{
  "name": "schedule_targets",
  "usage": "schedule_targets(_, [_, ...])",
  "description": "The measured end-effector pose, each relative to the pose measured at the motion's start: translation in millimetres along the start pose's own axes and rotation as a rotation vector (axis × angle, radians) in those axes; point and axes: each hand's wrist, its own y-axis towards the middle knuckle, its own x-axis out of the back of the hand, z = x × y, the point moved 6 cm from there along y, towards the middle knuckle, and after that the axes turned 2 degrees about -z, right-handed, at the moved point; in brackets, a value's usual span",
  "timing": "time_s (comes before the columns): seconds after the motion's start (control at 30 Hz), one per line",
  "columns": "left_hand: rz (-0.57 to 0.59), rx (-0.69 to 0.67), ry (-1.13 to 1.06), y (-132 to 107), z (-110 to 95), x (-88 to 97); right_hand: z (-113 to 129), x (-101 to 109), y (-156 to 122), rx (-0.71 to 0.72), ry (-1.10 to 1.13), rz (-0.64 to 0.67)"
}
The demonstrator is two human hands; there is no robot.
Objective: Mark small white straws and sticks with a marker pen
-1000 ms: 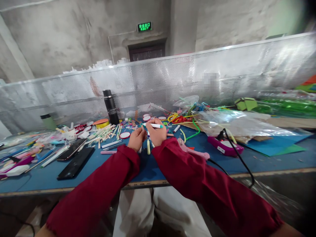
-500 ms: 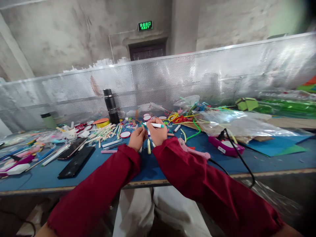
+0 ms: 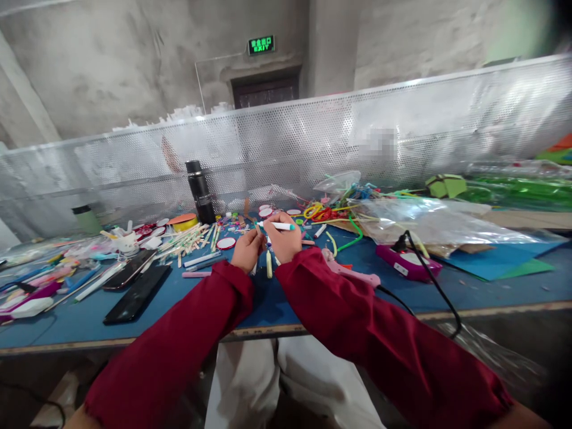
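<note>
My right hand point(image 3: 282, 243) is closed around a white marker with a teal cap point(image 3: 277, 226), held level above the blue table point(image 3: 286, 298). Close beside it, my left hand point(image 3: 246, 249) pinches a small thin piece that I cannot make out. Both hands hover over a pale yellow stick point(image 3: 269, 264) and a few white sticks lying on the table. Dark red sleeves cover both my arms.
A pink glue gun point(image 3: 347, 273) lies right of my hands; a magenta box point(image 3: 407, 265) with a black cable sits further right. Two black phones point(image 3: 134, 286), a black flask point(image 3: 200, 192), loose sticks, red-rimmed discs and clear plastic bags crowd the table. A perforated metal screen backs it.
</note>
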Motion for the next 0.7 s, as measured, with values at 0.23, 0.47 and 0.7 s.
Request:
schedule_targets(0.23, [0.008, -0.010, 0.004, -0.5, -0.1, -0.6, 0.5, 1.3, 0.2, -0.007, 0.014, -0.018])
schedule_targets(0.47, [-0.010, -0.008, 0.001, 0.4, 2.8, 0.4, -2.7, -1.0, 0.7, -0.014, 0.050, 0.007])
schedule_targets(0.7, [0.001, -0.004, -0.011, 0.3, 2.2, -0.8, 0.1, -0.4, -0.3, -0.003, 0.043, 0.009])
